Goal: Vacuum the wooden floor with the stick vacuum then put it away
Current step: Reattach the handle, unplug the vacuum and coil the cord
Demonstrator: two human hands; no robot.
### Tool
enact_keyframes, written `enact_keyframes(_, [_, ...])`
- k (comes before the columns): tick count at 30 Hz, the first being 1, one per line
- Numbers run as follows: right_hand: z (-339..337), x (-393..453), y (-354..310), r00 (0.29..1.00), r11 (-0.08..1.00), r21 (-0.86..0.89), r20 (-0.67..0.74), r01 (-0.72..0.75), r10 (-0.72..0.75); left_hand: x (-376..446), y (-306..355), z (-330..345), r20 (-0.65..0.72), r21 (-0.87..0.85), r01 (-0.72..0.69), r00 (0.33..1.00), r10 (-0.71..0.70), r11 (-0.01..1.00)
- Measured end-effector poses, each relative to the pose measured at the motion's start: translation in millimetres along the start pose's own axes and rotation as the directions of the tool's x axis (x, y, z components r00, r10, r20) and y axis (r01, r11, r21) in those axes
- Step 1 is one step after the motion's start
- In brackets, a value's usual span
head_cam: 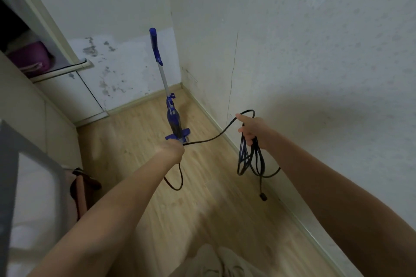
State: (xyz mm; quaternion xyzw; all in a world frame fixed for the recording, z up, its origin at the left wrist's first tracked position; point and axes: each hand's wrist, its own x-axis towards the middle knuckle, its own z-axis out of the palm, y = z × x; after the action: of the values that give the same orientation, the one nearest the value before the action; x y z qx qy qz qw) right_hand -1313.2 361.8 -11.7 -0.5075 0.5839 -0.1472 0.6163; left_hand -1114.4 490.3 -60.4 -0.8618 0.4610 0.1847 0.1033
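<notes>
A blue stick vacuum [171, 117] stands upright near the room's far corner on the wooden floor [202, 198]. Its black power cord [209, 139] runs between my two hands. My left hand [172, 149] grips the cord in front of the vacuum's base, and a loop hangs below it. My right hand [252, 129] holds several coils of the cord, which hang down beside the right wall. The plug [263, 196] dangles at the end of the coils, above the floor.
White walls meet in the corner behind the vacuum, the back one stained low down. A cupboard [74, 94] stands at the left with a purple item [30, 57] on its shelf. A grey frame [33, 164] and a dark brown object [81, 186] sit at the lower left.
</notes>
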Motion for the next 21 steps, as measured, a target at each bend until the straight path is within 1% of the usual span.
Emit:
enact_keyframes(1, [-0.1, -0.5, 0.6, 1.0, 1.0, -0.007, 0.015, -0.027, 0.027, 2.2, -1.1, -6.2, -0.014, 0.022, -0.032, 0.999, 0.032, 0.999])
enact_keyframes(2, [0.3, -0.6, 1.1, 0.998, 0.999, -0.004, 0.027, -0.05, 0.051, 2.5, -1.7, -12.8, -0.011, 0.067, -0.096, 0.995, 0.097, 0.993])
enact_keyframes(4, [2.4, 0.8, 1.2, 0.996, 0.996, 0.03, 0.038, -0.082, 0.081, 1.6, -3.6, -25.7, 0.007, 0.084, -0.292, 0.956, 0.292, 0.953])
enact_keyframes(6, [5.4, 3.3, 1.1, 0.995, 0.993, 0.083, 0.05, -0.085, 0.081, 2.6, -9.3, -35.0, 0.067, 0.115, -0.458, 0.889, 0.453, 0.882])
enact_keyframes(7, [7.2, 4.2, 0.8, 0.996, 0.991, 0.111, 0.062, -0.078, 0.071, 0.6, -11.6, -39.2, 0.109, 0.171, -0.529, 0.849, 0.518, 0.831])
enact_keyframes(9, [14.6, 6.0, -2.1, 0.993, 0.984, 0.162, 0.104, -0.069, 0.052, 0.3, -13.9, -43.9, 0.214, 0.291, -0.653, 0.757, 0.618, 0.699])
enact_keyframes(10, [20.0, 6.9, -4.7, 0.989, 0.981, 0.178, 0.135, -0.076, 0.053, 0.7, -14.3, -43.9, 0.257, 0.33, -0.697, 0.715, 0.65, 0.637])
enact_keyframes(11, [26.9, 8.2, -7.4, 0.984, 0.978, 0.186, 0.168, -0.092, 0.061, 1.7, -14.3, -43.4, 0.294, 0.334, -0.737, 0.673, 0.678, 0.587])
enact_keyframes(13, [43.9, 11.9, -12.4, 0.971, 0.971, 0.199, 0.222, -0.132, 0.086, 3.2, -15.4, -41.4, 0.325, 0.276, -0.796, 0.605, 0.727, 0.539])
enact_keyframes(15, [63.2, 14.9, -17.5, 0.967, 0.968, 0.21, 0.241, -0.138, 0.086, 7.8, -20.3, -40.1, 0.325, 0.18, -0.839, 0.543, 0.774, 0.513])
enact_keyframes(17, [83.4, 18.0, -20.9, 0.972, 0.965, 0.235, 0.229, -0.113, 0.058, 13.0, -30.7, -42.8, 0.298, 0.086, -0.848, 0.523, 0.799, 0.523])
enact_keyframes(18, [93.5, 19.3, -22.0, 0.974, 0.963, 0.251, 0.221, -0.1, 0.043, 16.1, -37.9, -44.8, 0.27, 0.043, -0.843, 0.526, 0.806, 0.536])
enact_keyframes(21, [123.3, 23.1, -25.4, 0.974, 0.954, 0.284, 0.222, -0.1, 0.036, 29.8, -59.5, -56.7, 0.134, -0.116, -0.823, 0.541, 0.83, 0.556])
